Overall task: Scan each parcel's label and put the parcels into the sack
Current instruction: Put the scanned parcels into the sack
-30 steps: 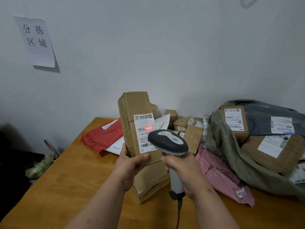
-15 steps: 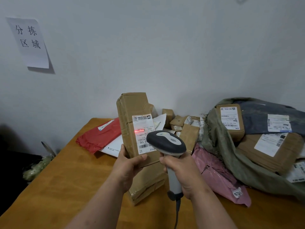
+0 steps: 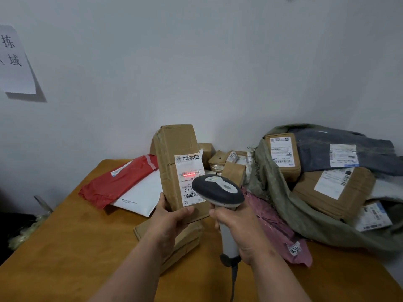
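The left hand (image 3: 169, 219) grips a tall cardboard parcel (image 3: 177, 164) upright over the wooden table (image 3: 72, 243), mid-table. The right hand (image 3: 237, 232) clasps the scanner (image 3: 218, 190), its red line on the label (image 3: 189, 177). The green sack (image 3: 290, 205) slumps at the table's right edge against the white wall (image 3: 196, 62).

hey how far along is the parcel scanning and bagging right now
Done: several labelled parcels already lie in the green sack. In hand: the left hand holds a tall cardboard box upright while the right hand aims the scanner, its red line on the label. Left: the red mailer, pink mailer and small boxes remain on the table.
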